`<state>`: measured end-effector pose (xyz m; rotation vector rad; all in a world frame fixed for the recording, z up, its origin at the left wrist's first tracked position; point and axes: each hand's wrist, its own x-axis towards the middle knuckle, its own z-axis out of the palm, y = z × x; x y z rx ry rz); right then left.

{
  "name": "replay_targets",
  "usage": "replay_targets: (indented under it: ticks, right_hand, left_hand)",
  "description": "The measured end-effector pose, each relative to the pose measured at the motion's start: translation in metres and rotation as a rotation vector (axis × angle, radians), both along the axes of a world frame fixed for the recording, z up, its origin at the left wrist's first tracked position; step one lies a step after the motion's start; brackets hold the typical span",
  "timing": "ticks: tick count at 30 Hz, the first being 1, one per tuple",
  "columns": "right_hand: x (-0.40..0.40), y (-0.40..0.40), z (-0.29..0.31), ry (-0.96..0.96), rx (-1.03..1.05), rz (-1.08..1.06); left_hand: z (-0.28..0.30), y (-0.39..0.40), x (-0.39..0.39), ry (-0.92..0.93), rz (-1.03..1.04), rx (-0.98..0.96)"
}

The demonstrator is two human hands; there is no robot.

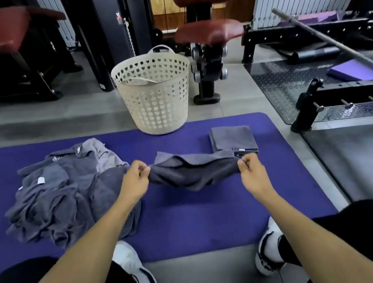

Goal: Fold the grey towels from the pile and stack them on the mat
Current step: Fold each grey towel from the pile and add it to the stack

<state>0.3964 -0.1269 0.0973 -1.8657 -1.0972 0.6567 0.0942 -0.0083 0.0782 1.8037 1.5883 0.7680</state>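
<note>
A grey towel (192,171) hangs stretched between my two hands above the purple mat (190,216). My left hand (136,179) pinches its left end and my right hand (250,168) pinches its right end; the middle sags. A loose pile of grey towels (64,195) lies on the left part of the mat. A folded grey towel (232,138) lies flat on the mat at the back right, just behind my right hand.
A cream plastic laundry basket (155,93) with heart-shaped holes stands at the mat's far edge. Gym machines and a bench stand behind it, a barbell (334,43) and steel plate flooring to the right. My knees and white shoes are at the mat's near edge.
</note>
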Motion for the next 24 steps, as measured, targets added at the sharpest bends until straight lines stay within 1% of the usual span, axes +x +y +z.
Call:
replay_targets:
  ticks: [3, 7, 10, 13, 16, 18, 21, 23, 24]
  right_hand:
    - [-0.006, -0.039, -0.038, 0.007, -0.108, -0.030]
    - [-0.013, -0.063, -0.059, -0.005, -0.191, -0.020]
    - [-0.014, -0.067, -0.071, -0.002, -0.234, -0.016]
    - [-0.012, -0.062, -0.086, 0.033, -0.258, -0.022]
    - [-0.013, -0.057, -0.103, 0.059, -0.295, -0.023]
    - [-0.010, -0.043, -0.129, 0.104, -0.348, -0.034]
    - [-0.013, -0.038, -0.127, 0.186, -0.313, 0.016]
    - [-0.008, -0.031, -0.131, 0.228, -0.326, 0.078]
    - [-0.007, -0.030, -0.132, 0.243, -0.339, 0.105]
  left_hand:
    - [-0.033, -0.036, -0.012, 0.041, 0.017, -0.078]
    - [-0.053, -0.059, -0.018, 0.051, -0.012, -0.131]
    - [-0.065, -0.064, -0.017, 0.076, -0.057, -0.224]
    - [-0.081, -0.060, -0.013, 0.109, -0.036, -0.292]
    - [-0.104, -0.059, -0.007, 0.151, -0.049, -0.378]
    - [-0.137, -0.046, 0.005, 0.199, -0.078, -0.455]
    - [-0.136, -0.046, 0.009, 0.252, -0.077, -0.440]
    - [-0.145, -0.040, 0.023, 0.357, -0.162, -0.370]
    - [-0.148, -0.040, 0.033, 0.383, -0.236, -0.328]
